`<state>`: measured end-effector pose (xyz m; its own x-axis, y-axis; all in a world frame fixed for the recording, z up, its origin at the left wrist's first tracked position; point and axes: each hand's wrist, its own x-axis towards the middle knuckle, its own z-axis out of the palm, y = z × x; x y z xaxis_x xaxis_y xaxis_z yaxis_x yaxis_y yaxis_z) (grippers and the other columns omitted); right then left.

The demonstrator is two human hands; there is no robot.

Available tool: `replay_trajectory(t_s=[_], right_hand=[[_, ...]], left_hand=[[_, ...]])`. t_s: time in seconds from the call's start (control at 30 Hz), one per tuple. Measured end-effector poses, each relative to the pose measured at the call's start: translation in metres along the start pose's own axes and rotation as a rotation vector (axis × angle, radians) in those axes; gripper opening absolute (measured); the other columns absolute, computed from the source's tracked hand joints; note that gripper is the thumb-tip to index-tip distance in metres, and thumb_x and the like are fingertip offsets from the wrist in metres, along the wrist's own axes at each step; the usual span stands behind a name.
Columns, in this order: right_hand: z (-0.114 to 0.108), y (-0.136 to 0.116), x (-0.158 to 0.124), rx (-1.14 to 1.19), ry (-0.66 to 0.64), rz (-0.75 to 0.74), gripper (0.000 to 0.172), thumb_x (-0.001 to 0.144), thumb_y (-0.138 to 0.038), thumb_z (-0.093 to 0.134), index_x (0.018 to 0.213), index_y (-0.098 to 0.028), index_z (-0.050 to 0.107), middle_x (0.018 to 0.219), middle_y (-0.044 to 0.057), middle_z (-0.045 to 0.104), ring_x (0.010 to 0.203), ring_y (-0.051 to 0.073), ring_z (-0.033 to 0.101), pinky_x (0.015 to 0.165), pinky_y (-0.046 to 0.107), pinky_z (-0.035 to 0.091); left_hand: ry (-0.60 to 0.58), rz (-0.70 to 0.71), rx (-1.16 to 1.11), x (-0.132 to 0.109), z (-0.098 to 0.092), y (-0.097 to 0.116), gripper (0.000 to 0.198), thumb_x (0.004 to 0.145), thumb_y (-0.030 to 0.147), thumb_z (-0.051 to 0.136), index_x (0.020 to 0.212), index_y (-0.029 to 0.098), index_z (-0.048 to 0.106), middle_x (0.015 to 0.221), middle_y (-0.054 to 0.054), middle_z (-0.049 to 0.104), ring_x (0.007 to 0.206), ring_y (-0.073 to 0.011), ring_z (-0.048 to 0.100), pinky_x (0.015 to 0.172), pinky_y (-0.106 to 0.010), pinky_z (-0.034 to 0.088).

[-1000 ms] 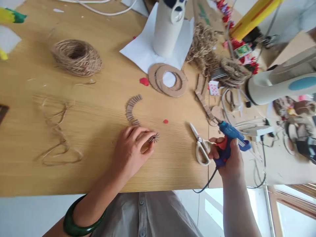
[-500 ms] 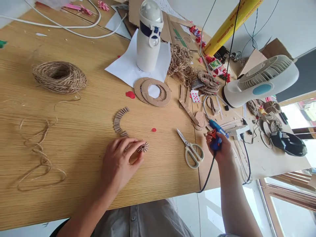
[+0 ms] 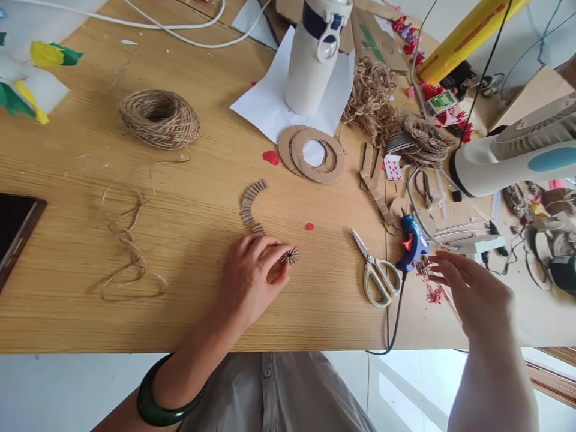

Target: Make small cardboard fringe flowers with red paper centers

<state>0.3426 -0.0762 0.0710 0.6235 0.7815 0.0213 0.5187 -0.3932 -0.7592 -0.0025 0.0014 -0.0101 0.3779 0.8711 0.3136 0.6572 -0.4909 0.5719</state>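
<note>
Corrugated cardboard rosette (image 3: pixel 291 256) sits pinched between thumb and fingers of the left hand (image 3: pixel 252 279), toward the front edge of the wooden table (image 3: pixel 324 321). The right hand (image 3: pixel 479 294) is loosely spread just beside the glue gun (image 3: pixel 413 245) and appears to hold nothing. A light, steady pinch would probably serve best, keeping the ribs uncrushed and evenly fanned.
</note>
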Motion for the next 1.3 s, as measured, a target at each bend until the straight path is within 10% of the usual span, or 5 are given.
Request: replay_trajectory(t_s=[0.2,0.4,0.9,1.17,1.3], right_hand=[[0.110,-0.059,-0.029,0.102,-0.421,-0.172,0.017,0.087,-0.029,0.067,0.099,-0.019,0.074,0.089,0.004,0.071,0.059,0.011,0.063,0.055,0.026,0.058],[0.169,-0.072,-0.019,-0.092,-0.438,-0.579,0.019,0.095,-0.020,0.056,0.105,-0.018,0.072,0.096,0.007,0.067,0.071,0.014,0.061,0.062,0.028,0.052],[0.176,-0.068,-0.016,-0.163,-0.405,-0.700,0.014,0.094,-0.018,0.057,0.090,-0.017,0.071,0.092,0.007,0.066,0.072,0.015,0.060,0.060,0.027,0.051],[0.165,-0.070,-0.022,0.454,-0.565,0.107,0.019,0.080,-0.036,0.074,0.081,-0.017,0.076,0.069,0.001,0.064,0.055,0.012,0.055,0.043,0.024,0.046],[0.160,-0.071,-0.039,0.402,-0.542,0.034,0.016,0.083,-0.034,0.072,0.082,-0.019,0.076,0.069,0.001,0.064,0.057,0.012,0.054,0.046,0.024,0.047]], left_hand=[[-0.026,-0.022,0.009,0.000,-0.001,0.001,0.028,0.083,0.015,0.064,0.110,0.025,0.069,0.104,-0.004,0.068,0.100,-0.0251,0.058,0.092,-0.042,0.048],[-0.028,-0.034,0.003,0.001,-0.002,0.003,0.027,0.084,0.015,0.064,0.109,0.023,0.069,0.105,-0.005,0.068,0.100,-0.0244,0.058,0.094,-0.043,0.048],[-0.042,-0.052,-0.023,0.002,-0.004,0.004,0.027,0.084,0.015,0.063,0.109,0.023,0.070,0.106,-0.005,0.069,0.101,-0.0243,0.059,0.094,-0.043,0.048],[-0.042,-0.053,-0.025,0.002,-0.004,0.003,0.027,0.083,0.016,0.065,0.109,0.023,0.070,0.107,-0.005,0.068,0.100,-0.0240,0.058,0.093,-0.042,0.048],[-0.052,-0.051,-0.017,0.002,-0.005,0.004,0.027,0.084,0.016,0.064,0.110,0.022,0.069,0.107,-0.005,0.069,0.100,-0.0240,0.058,0.093,-0.042,0.048]])
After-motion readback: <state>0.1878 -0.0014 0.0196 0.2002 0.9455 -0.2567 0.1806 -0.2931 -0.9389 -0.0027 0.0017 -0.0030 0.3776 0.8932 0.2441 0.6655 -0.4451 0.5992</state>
